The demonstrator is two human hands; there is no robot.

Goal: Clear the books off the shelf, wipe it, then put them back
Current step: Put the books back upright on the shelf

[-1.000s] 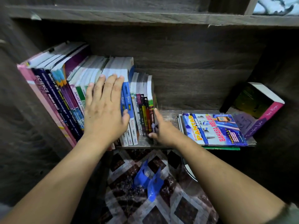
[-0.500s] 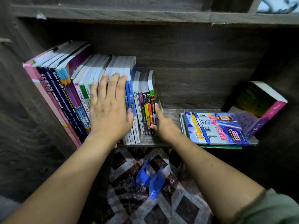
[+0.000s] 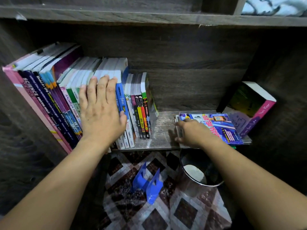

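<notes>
Left hand (image 3: 101,112): fingers straight and together, palm pressed flat against the spines of the upright row of books (image 3: 69,97). It grips nothing. The row stands at the left end of the shelf (image 3: 163,130) and leans toward the left wall. The spines are too crowded for an exact count; more than a dozen are visible. The four tallest books stand at the far left, including one marked SCIENCE (image 3: 31,92). The last five at the right end of the row are slim volumes (image 3: 141,113).

Right hand (image 3: 191,131): placed at the left edge of the flat stack of books (image 3: 214,127) near the front edge of the shelf. Its fingers are blurred and curl at the stack's edge; whether they hold it cannot be told. The top cover reads BAHASA MELAYU. The number of books in the stack cannot be told.

One thick book with a pink spine (image 3: 254,107) leans tilted against the right wall. A bare strip of shelf lies between the row and the stack.

Below the shelf, on the patterned floor (image 3: 166,213): one blue plastic item (image 3: 147,183) and one round metal container (image 3: 199,176).
</notes>
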